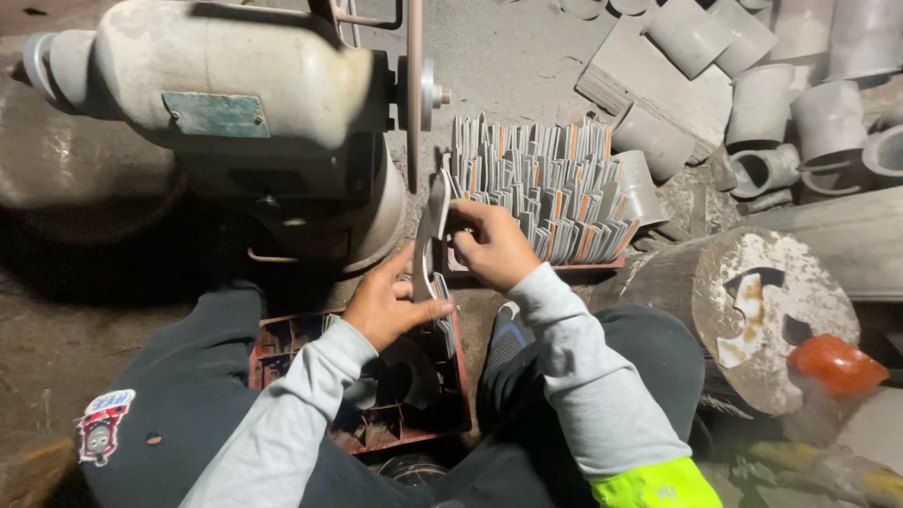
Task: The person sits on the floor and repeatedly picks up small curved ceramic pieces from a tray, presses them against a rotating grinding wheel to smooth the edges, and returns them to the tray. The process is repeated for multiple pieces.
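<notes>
Both hands pinch one flat grey metal blade blank, upright just beside the thin grinding wheel of the pale bench grinder. The left hand grips its lower end, the right hand its upper edge. Grinding seems in hand, though contact is unclear. Stacked blanks fill the far red tray; a dark red crate lies near. Steady, even pressure matters next.

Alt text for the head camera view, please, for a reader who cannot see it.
Seen from above, a seated person's left hand and right hand hold a flat metal blade up to the thin disc of a bench grinder. A tray of upright metal pieces stands beyond the hands, a red crate between the knees, grey pipe fittings upper right.
</notes>
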